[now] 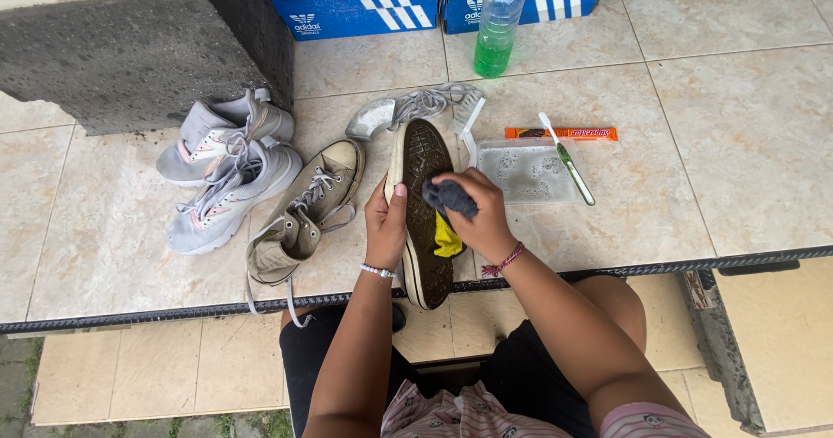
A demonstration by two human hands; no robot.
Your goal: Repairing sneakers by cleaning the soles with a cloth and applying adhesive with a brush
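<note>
Head view: your lap and forearms cut off at the bottom edge; pale shoes on top of the two blue boxes [364, 9] w/ white stripes cropped by the top edge. Clear bottle [498, 23] w/ green liquid stands between the boxes. Orange flat packet [564, 133] lies behind a clear tray [525, 172], toothbrush [568, 162] across its right rim. Your left hand [386, 225] grips the upturned shoe [425, 217] by its left side, sole facing up. Right hand [477, 212] clenched on a grey cloth [449, 197] pressed on the sole; a yellow cloth [447, 238] is partly hidden under that hand. Matching olive sneaker [304, 217] just left, grey sneakers [226, 165] further left on tiled floor [694, 169]
</note>
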